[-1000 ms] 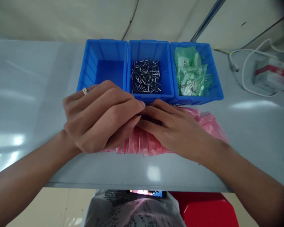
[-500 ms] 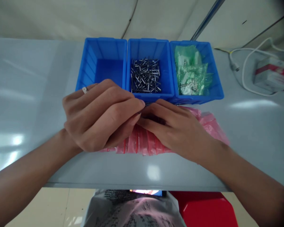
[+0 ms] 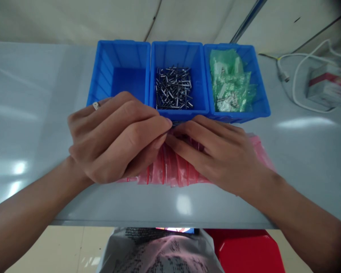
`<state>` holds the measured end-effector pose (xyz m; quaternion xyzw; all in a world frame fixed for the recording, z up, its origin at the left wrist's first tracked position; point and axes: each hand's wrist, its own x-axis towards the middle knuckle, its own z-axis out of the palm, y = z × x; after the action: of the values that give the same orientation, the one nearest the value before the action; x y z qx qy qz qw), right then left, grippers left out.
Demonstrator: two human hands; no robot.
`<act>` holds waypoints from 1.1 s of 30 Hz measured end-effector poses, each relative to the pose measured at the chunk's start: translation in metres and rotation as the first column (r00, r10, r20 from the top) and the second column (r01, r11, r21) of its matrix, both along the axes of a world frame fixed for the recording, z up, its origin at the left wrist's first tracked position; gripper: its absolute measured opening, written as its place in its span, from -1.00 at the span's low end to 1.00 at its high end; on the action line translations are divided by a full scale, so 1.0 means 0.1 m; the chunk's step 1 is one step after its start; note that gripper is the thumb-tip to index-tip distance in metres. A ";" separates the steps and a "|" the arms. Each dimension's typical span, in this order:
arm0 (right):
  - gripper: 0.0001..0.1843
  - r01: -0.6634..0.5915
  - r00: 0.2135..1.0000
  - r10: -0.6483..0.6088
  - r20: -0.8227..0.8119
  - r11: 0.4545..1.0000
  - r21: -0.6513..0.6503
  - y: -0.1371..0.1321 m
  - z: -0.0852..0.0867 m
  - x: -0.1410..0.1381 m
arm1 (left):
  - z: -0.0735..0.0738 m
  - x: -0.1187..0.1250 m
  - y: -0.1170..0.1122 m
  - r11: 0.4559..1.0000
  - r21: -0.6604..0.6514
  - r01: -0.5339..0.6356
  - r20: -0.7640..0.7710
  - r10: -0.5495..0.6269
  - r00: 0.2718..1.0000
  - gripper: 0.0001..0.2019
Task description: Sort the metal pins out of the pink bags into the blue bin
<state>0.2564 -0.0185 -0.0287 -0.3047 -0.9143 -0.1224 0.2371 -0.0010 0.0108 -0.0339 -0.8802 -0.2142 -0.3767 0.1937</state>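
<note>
Since the earlier frame the whole scene has shifted slightly up in view; the left hand (image 3: pixel 116 138), fingers pressed together, meets the right hand (image 3: pixel 218 155), fingers slightly spread, over a fanned stack of pink zip bags (image 3: pixel 170 170), just below a blue bin (image 3: pixel 199 76) of steel rivets (image 3: pixel 173 87), any pinched item too small to tell.

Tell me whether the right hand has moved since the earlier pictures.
Yes: the right hand has shifted slightly rightward along the front edge of the middle blue bin.

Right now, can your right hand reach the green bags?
Probably yes: the right hand is by the blue bin, and only the bin's front wall separates it from the green plastic bags.
</note>
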 end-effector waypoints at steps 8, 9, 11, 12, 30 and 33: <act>-0.73 -0.121 0.745 -0.189 -0.640 0.905 -0.407 -0.04 0.25 0.02 | 0.04 0.03 0.04 0.997 0.017 0.079 -0.026 -0.079 0.997 -0.77; -0.72 -0.161 0.677 -0.244 -0.695 0.872 -0.462 -0.05 0.25 0.01 | 0.05 0.02 0.04 0.998 0.005 0.067 -0.040 -0.067 0.997 -0.76; -0.67 -0.278 0.530 -0.330 -0.781 0.802 -0.528 -0.06 0.20 -0.01 | 0.07 0.00 0.01 0.999 -0.023 0.038 -0.061 -0.040 0.997 -0.75; -0.65 -0.349 0.463 -0.357 -0.811 0.768 -0.537 -0.05 0.18 -0.02 | 0.07 -0.02 -0.01 0.999 -0.043 0.021 -0.072 -0.024 0.997 -0.73; -0.68 -0.603 0.332 -0.426 -0.842 0.591 -0.536 -0.02 0.09 -0.01 | 0.10 -0.01 -0.12 0.966 -0.192 -0.170 -0.030 0.168 0.985 -0.70; -0.69 -0.575 0.345 -0.418 -0.840 0.613 -0.541 -0.03 0.10 -0.02 | 0.05 -0.01 -0.07 0.987 -0.140 -0.084 -0.002 0.085 0.996 -0.74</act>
<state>0.2545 -0.0216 -0.0191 -0.3329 -0.5706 0.5007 0.5593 -0.0024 0.0038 -0.0285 -0.8810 -0.2776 -0.3538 0.1467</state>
